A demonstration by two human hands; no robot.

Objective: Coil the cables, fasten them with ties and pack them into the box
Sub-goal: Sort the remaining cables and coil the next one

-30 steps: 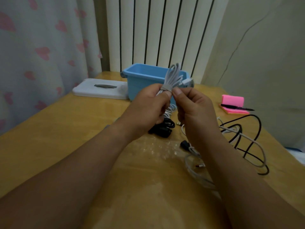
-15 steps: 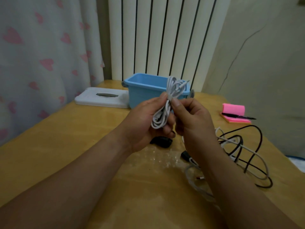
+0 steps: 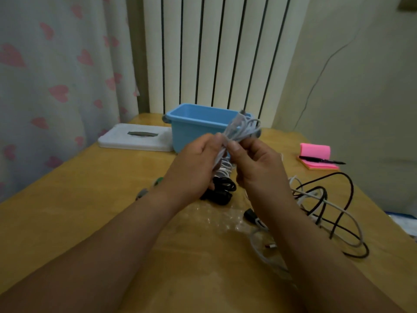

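Coiled white cable bundle [image 3: 242, 132]: held above the wooden worktop [image 3: 90, 199], in front of the blue plastic box [image 3: 194, 132].
Left hand [image 3: 194, 169]: grip pinching the bundle's middle.
Right hand [image 3: 257, 169]: grip pinching the same spot.

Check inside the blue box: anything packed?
Only the bare far inner wall of the blue box shows. Its near wall, and the white cable bundle pinched by the left hand and right hand, hide the floor.

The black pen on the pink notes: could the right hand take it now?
Probably not yet: the right hand pinches the white cable bundle with the left hand. The pen lies uncovered on the pink notes, so only the grip hinders.
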